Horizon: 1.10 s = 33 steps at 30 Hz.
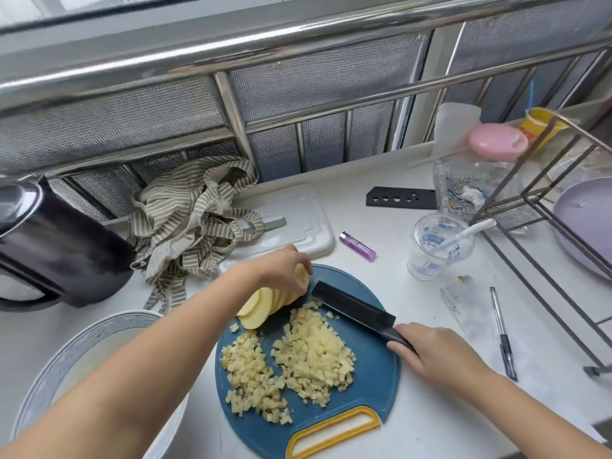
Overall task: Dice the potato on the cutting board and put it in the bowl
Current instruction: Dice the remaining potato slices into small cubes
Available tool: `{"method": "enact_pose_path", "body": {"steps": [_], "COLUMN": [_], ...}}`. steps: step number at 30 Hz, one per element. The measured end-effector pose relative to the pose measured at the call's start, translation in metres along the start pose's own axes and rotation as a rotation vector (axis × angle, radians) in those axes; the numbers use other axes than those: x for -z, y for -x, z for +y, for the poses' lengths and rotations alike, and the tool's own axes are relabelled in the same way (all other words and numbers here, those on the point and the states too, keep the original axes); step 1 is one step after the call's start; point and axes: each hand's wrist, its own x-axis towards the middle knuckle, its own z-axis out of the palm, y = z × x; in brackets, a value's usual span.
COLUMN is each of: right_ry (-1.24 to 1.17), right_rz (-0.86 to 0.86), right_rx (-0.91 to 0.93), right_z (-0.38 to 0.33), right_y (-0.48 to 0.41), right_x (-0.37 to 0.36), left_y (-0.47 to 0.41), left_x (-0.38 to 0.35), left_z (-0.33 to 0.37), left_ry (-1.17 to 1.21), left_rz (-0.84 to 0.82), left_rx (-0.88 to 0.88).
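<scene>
The undiced part of the potato, a fanned stack of slices (265, 303), lay at the 11 o'clock edge of the cutting board (374, 376). Its long axis ran from about 7 o'clock to 1 o'clock. The left hand (286, 263) was on the stack's far end, fingers curled down over the top slices and holding them together.

The right hand (433, 354) was wrapped round the handle of the knife (354, 306). The blade pointed toward 10 o'clock, its tip just beside the stack at that hand's fingertips, so blade and stack met at roughly a right angle. The next cut probably depended on that crossing: the stack sat at 10 o'clock from the knife hand, and the holding fingers were very near the tip.

Two heaps of diced potato (314, 352) covered the board's middle, nearer the person. The bowl (66, 356) stood on the worktop at 8 o'clock from the board, under the left forearm, so that arm was nearer for the transfer.
</scene>
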Motion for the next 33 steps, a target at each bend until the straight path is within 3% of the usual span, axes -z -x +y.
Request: {"method": "enact_pose_path", "body": {"steps": [4, 9, 16, 19, 22, 30, 33], "right_ry": [-0.061, -0.189, -0.286, -0.302, -0.312, -0.389, -0.388], "right_rz": [-0.132, -0.177, -0.048, 0.035, 0.011, -0.098, -0.105], "right_rx": [0.08, 0.113, -0.04, -0.13, -0.167, -0.16, -0.153], "right_z": [-0.009, -0.033, -0.036, -0.031, -0.035, -0.072, -0.087], "right_y": [0.004, 0.013, 0.03, 0.037, 0.037, 0.038, 0.04], "right_x": [-0.001, -0.006, -0.014, -0.016, -0.02, -0.028, -0.031], "left_y": [0.0, 0.002, 0.031, 0.046, 0.059, 0.063, 0.059], "left_x": [0.002, -0.001, 0.008, 0.006, -0.004, -0.029, -0.034], "left_z": [-0.004, -0.004, -0.032, -0.047, -0.059, -0.07, -0.075], "left_ry": [0.049, 0.069, 0.093, 0.035, -0.019, -0.015, 0.029], "left_rz": [0.013, 0.051, 0.219, 0.094, -0.022, 0.117, 0.077], "left_rx": [0.027, 0.019, 0.11, 0.212, 0.267, 0.281, 0.284]}}
